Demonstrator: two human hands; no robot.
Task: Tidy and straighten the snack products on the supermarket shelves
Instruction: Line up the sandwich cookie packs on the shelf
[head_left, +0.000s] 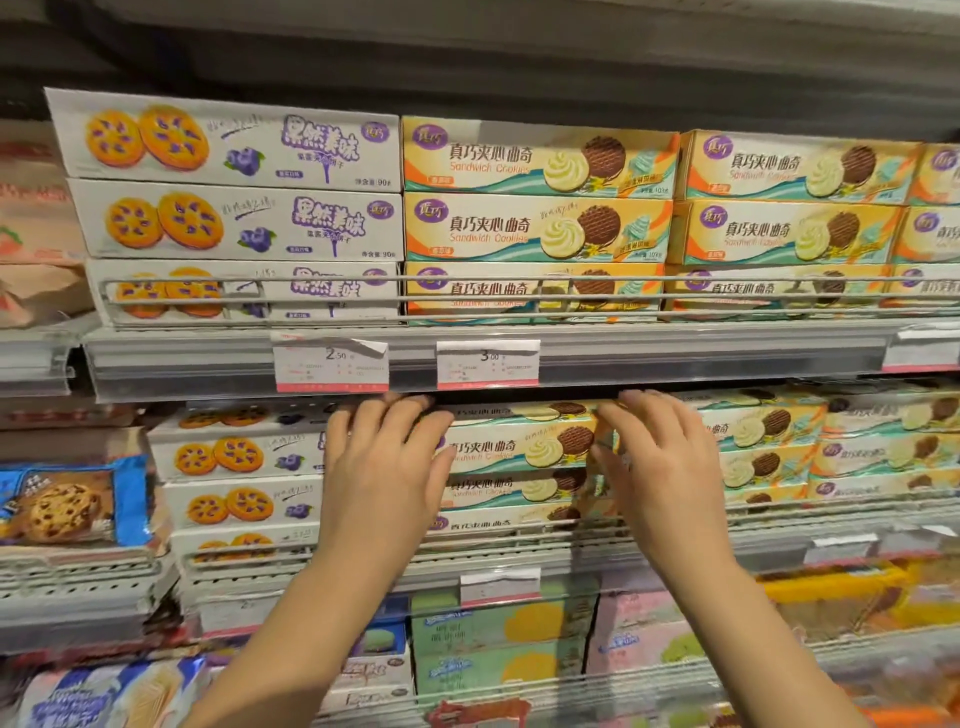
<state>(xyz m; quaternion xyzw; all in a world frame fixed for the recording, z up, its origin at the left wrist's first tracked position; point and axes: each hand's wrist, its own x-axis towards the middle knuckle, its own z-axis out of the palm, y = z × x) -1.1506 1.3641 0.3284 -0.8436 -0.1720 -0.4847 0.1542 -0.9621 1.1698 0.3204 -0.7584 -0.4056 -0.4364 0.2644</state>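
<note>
A stack of yellow sandwich-cookie boxes (519, 447) sits on the middle shelf, under the price rail. My left hand (384, 462) lies against the stack's left end, fingers reaching over the top box. My right hand (660, 467) is at the stack's right end, thumb on the box front and fingers over the top. Both hands bracket the upper boxes. Whether the fingers curl round a box is hidden by the shelf above.
White blueberry-biscuit boxes (239, 457) stand left of the stack, more yellow boxes (769, 441) right of it. The upper shelf (675, 358) holds neat rows of both kinds behind a wire rail (467, 299). A blue chocolate-chip cookie pack (67, 504) is far left. Lower shelves hold other snack packs.
</note>
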